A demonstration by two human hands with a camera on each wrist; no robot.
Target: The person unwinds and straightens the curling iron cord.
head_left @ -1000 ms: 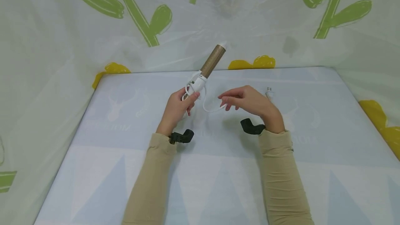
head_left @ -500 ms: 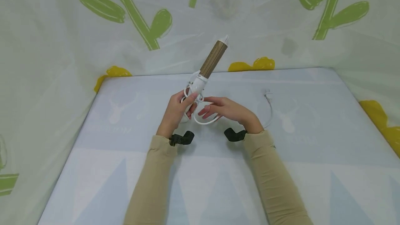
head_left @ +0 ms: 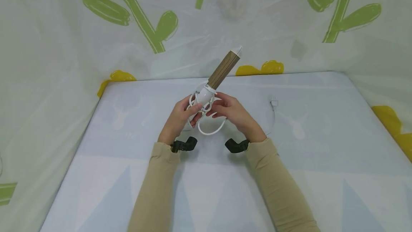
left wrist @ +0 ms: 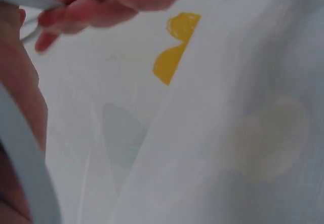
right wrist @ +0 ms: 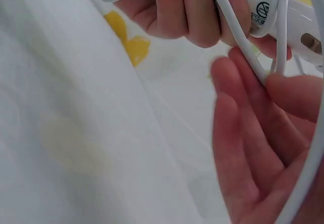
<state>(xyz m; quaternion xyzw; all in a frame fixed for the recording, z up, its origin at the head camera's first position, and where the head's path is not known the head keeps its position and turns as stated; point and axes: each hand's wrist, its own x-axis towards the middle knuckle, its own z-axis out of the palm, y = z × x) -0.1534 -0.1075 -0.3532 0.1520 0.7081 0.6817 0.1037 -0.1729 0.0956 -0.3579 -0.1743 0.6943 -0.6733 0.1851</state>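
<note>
A curling iron (head_left: 224,70) with a brown-gold barrel, white tip and white handle (right wrist: 297,37) is held up at a slant, barrel pointing away and right. My left hand (head_left: 176,119) grips the handle, thumb on top. Loops of white cord (head_left: 210,134) wrap around the handle. Close beside it on the right, my right hand (head_left: 237,114) pinches the cord between thumb and fingers; its other fingers extend loosely in the right wrist view. A slack loop of cord hangs between both hands. In the left wrist view, the right-hand fingers (left wrist: 101,12) appear near the cord.
The cord's plug (head_left: 274,104) lies on the pale patterned table (head_left: 305,153), right of my hands. A white sheet with green and yellow plant shapes (head_left: 259,68) rises behind the table's far edge. Each wrist carries a black camera mount (head_left: 236,146).
My right hand has moved left to the handle, bringing the cord around it. The curling iron has tilted a little further right. The plug now shows fully, uncovered by the right hand.
</note>
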